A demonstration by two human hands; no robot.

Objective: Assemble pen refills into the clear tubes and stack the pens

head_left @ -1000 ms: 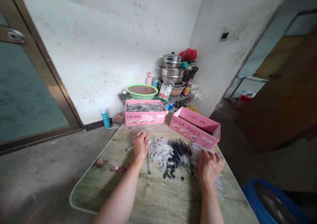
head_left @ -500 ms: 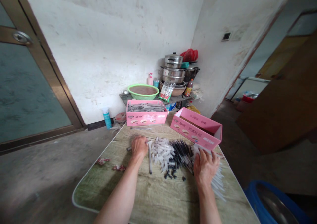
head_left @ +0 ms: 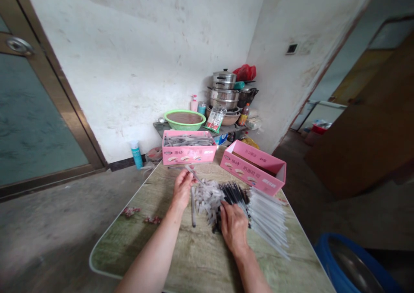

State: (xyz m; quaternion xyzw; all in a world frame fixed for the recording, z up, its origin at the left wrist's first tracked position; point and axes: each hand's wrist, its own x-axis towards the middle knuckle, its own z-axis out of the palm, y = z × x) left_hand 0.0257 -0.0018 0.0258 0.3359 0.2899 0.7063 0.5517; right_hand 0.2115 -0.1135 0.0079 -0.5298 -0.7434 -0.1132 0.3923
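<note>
My left hand (head_left: 183, 189) is closed around a pale, slim pen (head_left: 196, 175) that points down to the right. Under it, an assembled-looking pen (head_left: 193, 209) lies on the table. My right hand (head_left: 235, 226) reaches into the small parts with its fingers bent together; whatever the fingertips pinch is hidden. Left of those fingers is a heap of whitish pen caps (head_left: 207, 193). Black pen refills (head_left: 234, 192) lie just beyond the hand. A sheaf of clear pen barrels (head_left: 268, 222) spreads to its right. Small black plugs (head_left: 216, 227) show partly beside the right fingers.
A pink box (head_left: 190, 154) full of pens stands at the table's far edge. Another pink box (head_left: 254, 172) sits to its right, angled. Behind are a green basin (head_left: 185, 124) and stacked pots (head_left: 224, 94). A blue bin (head_left: 326, 258) stands right of the table (head_left: 200, 263).
My right hand has moved left from the clear barrels to the black parts. My left hand has risen slightly from the tabletop, a pen now visible in its fingers.
</note>
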